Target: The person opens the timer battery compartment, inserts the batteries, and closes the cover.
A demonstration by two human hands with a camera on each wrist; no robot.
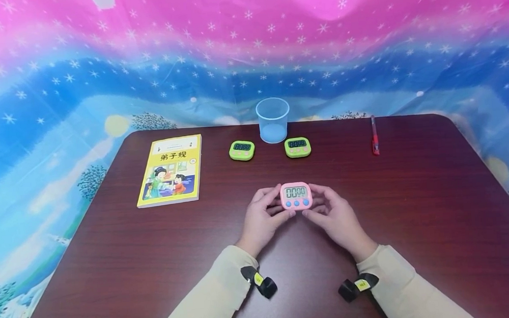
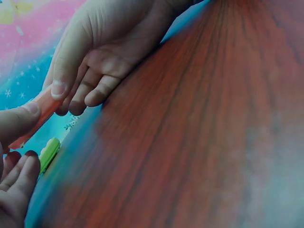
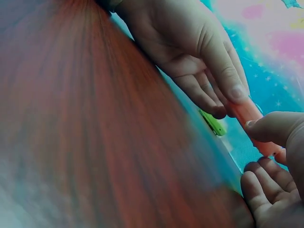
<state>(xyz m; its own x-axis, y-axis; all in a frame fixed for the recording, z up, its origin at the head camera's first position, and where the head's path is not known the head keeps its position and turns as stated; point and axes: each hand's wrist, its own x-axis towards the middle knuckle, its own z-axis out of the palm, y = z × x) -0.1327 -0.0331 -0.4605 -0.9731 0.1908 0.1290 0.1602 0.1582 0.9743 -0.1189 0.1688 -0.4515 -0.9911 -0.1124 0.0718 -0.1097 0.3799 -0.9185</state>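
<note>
A pink digital timer (image 1: pixel 296 196) with three blue buttons faces the head camera, its display reading 00 00. My left hand (image 1: pixel 262 219) pinches its left end between thumb and fingers. At the opposite end, my right hand (image 1: pixel 335 214) grips it the same way. Both wrist views show the timer edge-on, the thumbs pressed along its lower side; its back is hidden by fingers. Beyond the hands lie two green timers, one on the left (image 1: pixel 242 150) and another on the right (image 1: pixel 298 147).
A clear blue-tinted cup (image 1: pixel 273 123) stands at the table's back edge, between and behind the green timers. On the left lies a yellow picture-covered book (image 1: pixel 171 172). A red pen (image 1: pixel 374 138) lies at the back right of the dark wooden table (image 1: pixel 439 205). A patterned cloth (image 1: pixel 246 46) hangs behind.
</note>
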